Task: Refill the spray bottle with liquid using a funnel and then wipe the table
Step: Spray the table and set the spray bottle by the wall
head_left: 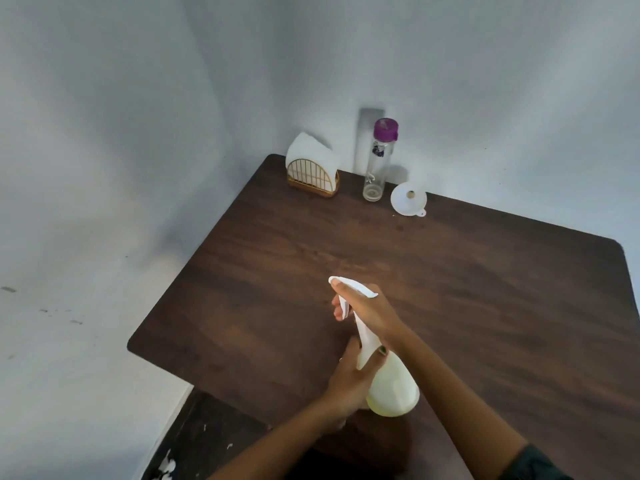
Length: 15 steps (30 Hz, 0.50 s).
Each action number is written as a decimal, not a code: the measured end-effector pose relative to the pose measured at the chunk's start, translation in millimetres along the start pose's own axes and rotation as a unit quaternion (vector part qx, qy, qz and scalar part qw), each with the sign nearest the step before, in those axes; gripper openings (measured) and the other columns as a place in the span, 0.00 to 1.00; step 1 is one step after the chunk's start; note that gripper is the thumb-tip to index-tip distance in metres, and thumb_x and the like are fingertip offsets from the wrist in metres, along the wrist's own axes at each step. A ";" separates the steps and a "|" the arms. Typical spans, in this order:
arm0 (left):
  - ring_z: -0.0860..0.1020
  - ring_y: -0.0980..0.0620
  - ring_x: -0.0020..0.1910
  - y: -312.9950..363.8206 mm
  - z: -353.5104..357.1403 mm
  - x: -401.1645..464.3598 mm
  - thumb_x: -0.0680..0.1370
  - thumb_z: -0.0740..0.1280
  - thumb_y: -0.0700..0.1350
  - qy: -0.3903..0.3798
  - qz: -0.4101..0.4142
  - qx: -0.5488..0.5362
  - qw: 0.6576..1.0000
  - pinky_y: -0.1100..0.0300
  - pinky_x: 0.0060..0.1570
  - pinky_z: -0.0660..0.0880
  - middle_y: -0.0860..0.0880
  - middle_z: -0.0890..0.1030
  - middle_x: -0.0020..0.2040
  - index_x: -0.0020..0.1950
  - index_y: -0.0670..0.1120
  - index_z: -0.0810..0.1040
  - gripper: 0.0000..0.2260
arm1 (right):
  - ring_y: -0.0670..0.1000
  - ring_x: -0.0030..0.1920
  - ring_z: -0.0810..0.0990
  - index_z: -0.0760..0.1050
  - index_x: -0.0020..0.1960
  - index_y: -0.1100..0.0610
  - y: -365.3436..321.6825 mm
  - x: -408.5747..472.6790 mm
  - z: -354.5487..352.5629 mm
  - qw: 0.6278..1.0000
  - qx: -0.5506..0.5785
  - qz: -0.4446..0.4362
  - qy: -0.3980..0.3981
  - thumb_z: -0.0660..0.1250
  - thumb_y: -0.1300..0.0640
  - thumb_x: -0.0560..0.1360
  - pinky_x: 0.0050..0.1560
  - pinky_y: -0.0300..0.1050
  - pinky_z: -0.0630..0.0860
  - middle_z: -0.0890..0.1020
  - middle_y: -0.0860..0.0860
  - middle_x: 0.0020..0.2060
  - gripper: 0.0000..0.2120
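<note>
Spray bottle (389, 382) sits low in the view, near the front edge of the dark wooden table (485, 289), its pale yellowish body tilted with the white sprayer head pointing away from the person and to the left. The left hand (349, 379) grips the bottle where the neck meets the body: its fingers are curled round it, and the thumb, with a dark-painted nail, lies across the white neck. The right hand (363, 306) holds the sprayer head from the right side, with the fingers wrapped over the top and front of it near the trigger. Whether the bottle's base touches the table or is lifted just above it cannot be told.

At the far corner of the table, well apart from the hands, stands a gold wire napkin holder (312, 180) with white paper napkins (310, 152) in it. Near it on the right stands an upright clear bottle (376, 168) with a purple cap. Just beside that bottle, farther right, a white funnel (408, 199) lies with its wide mouth turned toward the camera. Pale walls rise behind the table on both sides of the corner.
</note>
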<state>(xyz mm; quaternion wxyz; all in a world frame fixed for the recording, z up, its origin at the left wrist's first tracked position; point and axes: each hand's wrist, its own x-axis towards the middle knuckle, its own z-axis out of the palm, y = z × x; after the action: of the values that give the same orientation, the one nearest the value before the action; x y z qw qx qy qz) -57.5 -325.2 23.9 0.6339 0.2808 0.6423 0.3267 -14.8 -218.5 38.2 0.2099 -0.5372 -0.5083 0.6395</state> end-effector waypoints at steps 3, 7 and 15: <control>0.71 0.53 0.63 0.3 -2.9 2.1 0.77 0.61 0.61 0.011 -0.006 -0.007 1.000 0.53 0.46 0.81 0.57 0.72 0.64 0.61 0.70 0.63 0.14 | 0.50 0.30 0.79 0.79 0.35 0.59 3.6 10.6 6.6 0.999 -0.025 0.015 0.025 0.67 0.38 0.71 0.43 0.46 0.79 0.81 0.52 0.29 0.23; 0.70 0.53 0.62 2.8 0.7 3.9 0.78 0.60 0.60 0.002 -0.009 0.000 1.000 0.55 0.45 0.80 0.58 0.71 0.63 0.62 0.69 0.60 0.15 | 0.50 0.31 0.80 0.80 0.38 0.59 3.5 11.5 2.9 0.999 -0.033 0.023 0.010 0.67 0.37 0.72 0.44 0.48 0.81 0.82 0.53 0.30 0.23; 0.71 0.56 0.60 3.8 32.6 10.0 0.77 0.61 0.61 -0.096 0.024 0.115 0.988 0.52 0.61 0.73 0.56 0.71 0.63 0.68 0.62 0.62 0.21 | 0.50 0.41 0.83 0.80 0.48 0.67 9.2 -34.8 -56.9 0.995 0.079 0.001 0.060 0.64 0.47 0.77 0.39 0.32 0.77 0.82 0.56 0.41 0.22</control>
<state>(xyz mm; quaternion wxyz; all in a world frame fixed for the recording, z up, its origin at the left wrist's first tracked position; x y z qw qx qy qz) -25.5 -313.0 21.1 0.6479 0.3973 0.6049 0.2375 50.7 -226.3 52.0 0.2813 -0.5571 -0.4418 0.6444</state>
